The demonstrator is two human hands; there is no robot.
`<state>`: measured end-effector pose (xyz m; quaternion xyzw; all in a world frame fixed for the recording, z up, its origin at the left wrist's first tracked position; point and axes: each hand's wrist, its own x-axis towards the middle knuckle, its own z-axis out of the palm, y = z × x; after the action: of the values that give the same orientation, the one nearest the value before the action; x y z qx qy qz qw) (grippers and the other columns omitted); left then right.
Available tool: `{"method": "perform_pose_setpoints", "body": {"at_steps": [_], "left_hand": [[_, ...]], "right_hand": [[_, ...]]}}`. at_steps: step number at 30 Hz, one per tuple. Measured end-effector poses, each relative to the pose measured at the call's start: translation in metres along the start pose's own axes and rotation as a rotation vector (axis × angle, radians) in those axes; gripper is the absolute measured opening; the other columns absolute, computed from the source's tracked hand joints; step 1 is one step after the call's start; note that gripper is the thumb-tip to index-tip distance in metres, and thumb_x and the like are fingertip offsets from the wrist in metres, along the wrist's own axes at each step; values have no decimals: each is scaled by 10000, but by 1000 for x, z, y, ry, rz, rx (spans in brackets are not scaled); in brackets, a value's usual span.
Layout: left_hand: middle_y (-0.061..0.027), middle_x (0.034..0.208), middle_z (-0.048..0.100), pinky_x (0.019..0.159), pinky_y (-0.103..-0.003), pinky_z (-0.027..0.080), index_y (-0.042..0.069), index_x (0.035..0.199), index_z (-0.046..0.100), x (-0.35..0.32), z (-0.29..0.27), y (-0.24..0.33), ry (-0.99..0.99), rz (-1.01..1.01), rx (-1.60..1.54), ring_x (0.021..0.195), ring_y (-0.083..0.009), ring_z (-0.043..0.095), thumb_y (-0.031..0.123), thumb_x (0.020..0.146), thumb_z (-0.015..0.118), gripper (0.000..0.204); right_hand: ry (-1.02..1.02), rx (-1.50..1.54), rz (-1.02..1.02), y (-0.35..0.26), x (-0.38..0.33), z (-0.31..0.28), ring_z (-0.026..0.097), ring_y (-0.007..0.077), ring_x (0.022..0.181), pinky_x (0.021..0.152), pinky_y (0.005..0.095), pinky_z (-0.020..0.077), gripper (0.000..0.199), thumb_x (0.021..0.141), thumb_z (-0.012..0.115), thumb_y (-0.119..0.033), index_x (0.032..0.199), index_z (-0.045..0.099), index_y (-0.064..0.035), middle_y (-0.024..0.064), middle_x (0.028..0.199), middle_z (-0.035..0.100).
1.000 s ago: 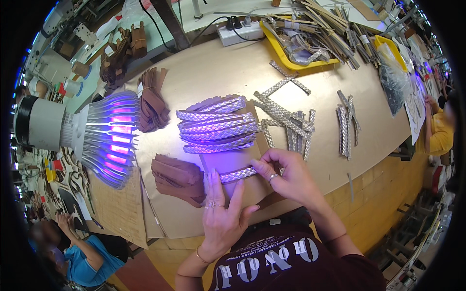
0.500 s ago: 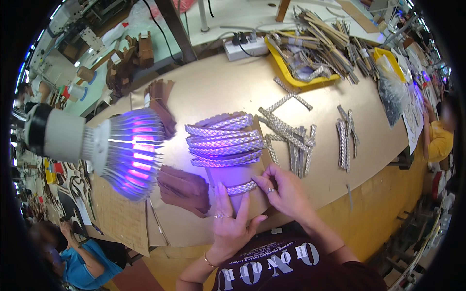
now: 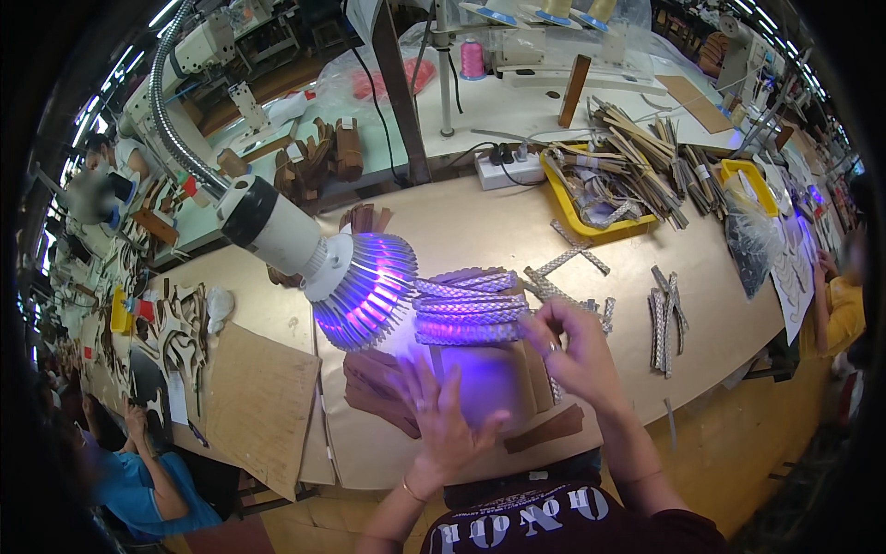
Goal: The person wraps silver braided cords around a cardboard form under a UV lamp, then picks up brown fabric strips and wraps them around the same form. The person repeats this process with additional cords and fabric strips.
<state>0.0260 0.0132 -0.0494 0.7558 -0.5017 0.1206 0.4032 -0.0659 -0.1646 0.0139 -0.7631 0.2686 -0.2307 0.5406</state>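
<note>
Silvery braided strips [image 3: 469, 309] lie stacked side by side across the far part of a brown board [image 3: 484, 383], under purple light. At the right end of the nearest strips, my right hand [image 3: 580, 355] is closed, its thumb and finger pinched at a strip's end; the fingertips partly hide that end. My left hand [image 3: 445, 415] is open, fingers spread, over the board's near left part, just short of the stack. A lamp with a finned white head [image 3: 365, 291] shines from the left, close to the strips.
Brown leather-like pieces [image 3: 378, 392] lie left of the board, one brown strip [image 3: 546, 430] near the table edge. More braids [image 3: 663, 323] lie to the right. A yellow tray [image 3: 600, 224] of strips and a power strip [image 3: 509, 172] stand behind. People sit at both sides.
The single strip on the near part of the board is no longer there. My right hand moved up to the stack; my left hand lifted and spread. The view shifted, showing more of the lamp.
</note>
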Motion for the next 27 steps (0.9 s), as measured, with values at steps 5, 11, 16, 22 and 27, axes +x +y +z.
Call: {"method": "perform_pose_setpoints", "body": {"at_steps": [5, 11, 16, 22, 27], "left_hand": [[-259, 1569, 120, 1119, -648, 24, 77, 1505, 262, 66, 5, -18, -255, -24, 114, 1445, -480, 65, 501, 899, 580, 806], [-220, 1555, 197, 1132, -624, 75, 92, 1486, 325, 86, 14, -23, -377, 32, 119, 1436, -453, 142, 314, 942, 550, 629], [-171, 1473, 348, 1140, -595, 138, 130, 1432, 411, 83, 19, -25, -364, 17, 32, 1390, -416, 265, 199, 938, 524, 511], [-139, 1411, 423, 1145, -567, 169, 145, 1367, 484, 87, 19, -21, -337, 29, 97, 1355, -379, 325, 178, 929, 525, 441], [-121, 1436, 419, 1160, -568, 112, 130, 1371, 480, 87, 16, -22, -334, 40, 105, 1373, -360, 317, 203, 929, 547, 453]], "right_hand": [[31, -83, 116, 16, 29, 3, 338, 29, 564, 495, 226, 283, 293, 931, 658, -243, 749, 561, -35, -64, 595, 434], [51, -136, 130, 40, 28, 4, 305, 29, 535, 464, 235, 252, 317, 925, 669, -269, 729, 558, -46, -75, 566, 401], [58, -104, 125, 54, 26, 10, 317, 33, 532, 464, 235, 265, 301, 915, 684, -272, 756, 557, -51, -74, 562, 399], [93, -33, 115, 55, 27, 8, 416, 78, 523, 480, 268, 331, 312, 904, 677, -313, 790, 564, -46, -15, 576, 484], [193, 102, 95, 67, 4, -15, 377, 42, 541, 477, 241, 299, 236, 933, 650, -217, 830, 583, -16, -27, 603, 487]]}}
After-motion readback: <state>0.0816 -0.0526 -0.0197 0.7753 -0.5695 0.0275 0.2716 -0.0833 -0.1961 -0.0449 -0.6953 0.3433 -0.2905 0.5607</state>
